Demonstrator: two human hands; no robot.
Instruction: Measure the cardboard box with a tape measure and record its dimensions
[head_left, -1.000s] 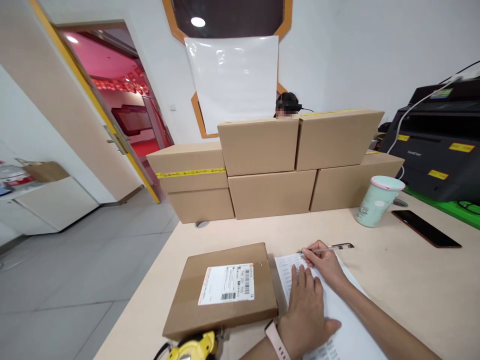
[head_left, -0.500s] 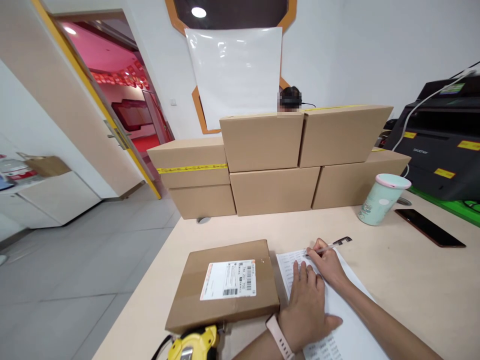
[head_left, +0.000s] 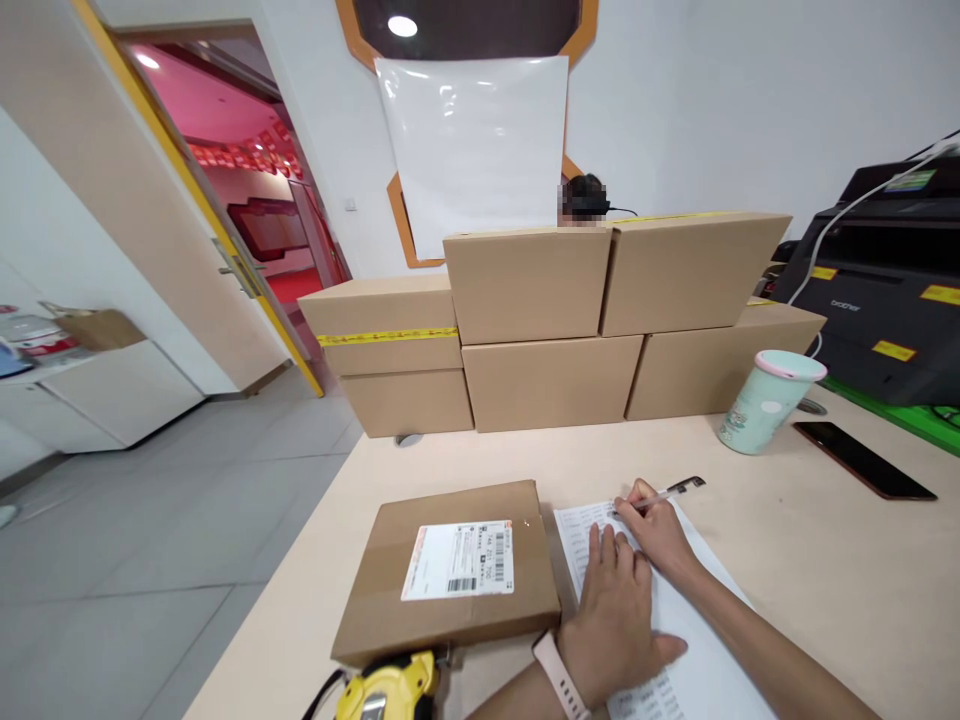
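My right hand [head_left: 654,528] is closed around a pen [head_left: 679,489], its tip down near the top of a sheet of paper [head_left: 694,630] with rows of writing or print. Flat on the same paper lies my left hand [head_left: 616,600], fingers stretched forward and thumb out to the right; a pale pink band circles that wrist. Just left of the paper is a flat cardboard parcel [head_left: 390,545] bearing a white shipping label [head_left: 459,560]. In front of the parcel, a yellow tape measure [head_left: 390,690] is cut off by the bottom edge of the view.
Stacked cardboard boxes [head_left: 551,385] form a wall across the table's far side, with a person's head [head_left: 583,200] behind them. To the right stand a mint-green cup [head_left: 769,405], a dark phone [head_left: 862,460] and a black printer [head_left: 870,300]. An open doorway [head_left: 247,200] is at the left.
The whole view has shifted very slightly. Both hands keep nearly the same places on the paper, and the pen is still in my right hand.
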